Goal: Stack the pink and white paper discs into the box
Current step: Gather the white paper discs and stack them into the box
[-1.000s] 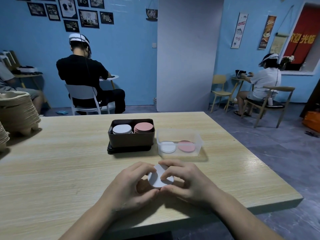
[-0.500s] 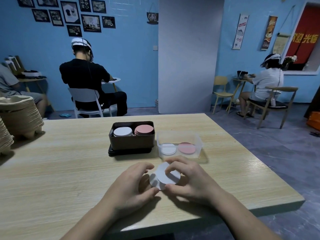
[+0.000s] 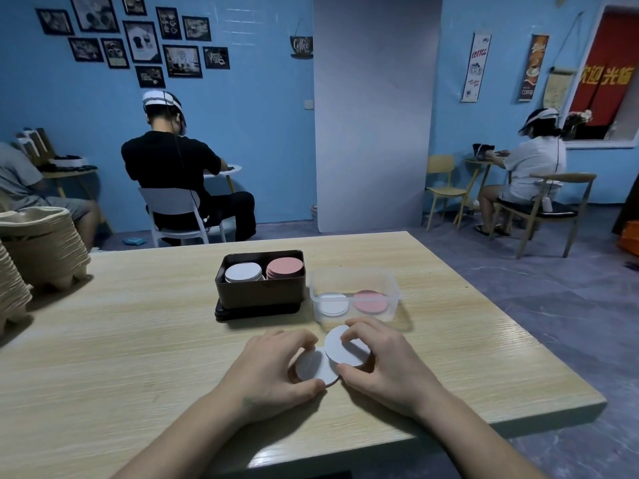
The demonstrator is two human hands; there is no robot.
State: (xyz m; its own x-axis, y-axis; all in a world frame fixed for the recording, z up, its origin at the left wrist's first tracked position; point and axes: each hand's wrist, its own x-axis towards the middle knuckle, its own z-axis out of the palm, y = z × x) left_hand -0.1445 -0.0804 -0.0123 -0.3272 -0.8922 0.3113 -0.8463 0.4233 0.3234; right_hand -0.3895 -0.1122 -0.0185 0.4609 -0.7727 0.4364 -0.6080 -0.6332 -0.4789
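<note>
Near the table's front edge my left hand (image 3: 273,371) pinches one white paper disc (image 3: 316,369) between thumb and fingers. My right hand (image 3: 383,364) pinches a second white disc (image 3: 344,347), which overlaps the first and lies a little higher and to the right. Behind my hands stands a clear plastic box (image 3: 356,283) holding a low white pile (image 3: 333,304) on the left and a low pink pile (image 3: 370,301) on the right. Left of it a dark brown box (image 3: 259,292) holds a tall white stack (image 3: 243,272) and a tall pink stack (image 3: 285,267).
The wooden table (image 3: 138,340) ends close on the right and front. Stacks of brown pulp trays (image 3: 41,247) stand at its far left. Beyond the table, people sit on chairs at small tables along the blue wall.
What looked like one white disc between both hands has slid apart into two. My right hand drew its disc up and to the right; my left hand kept the other.
</note>
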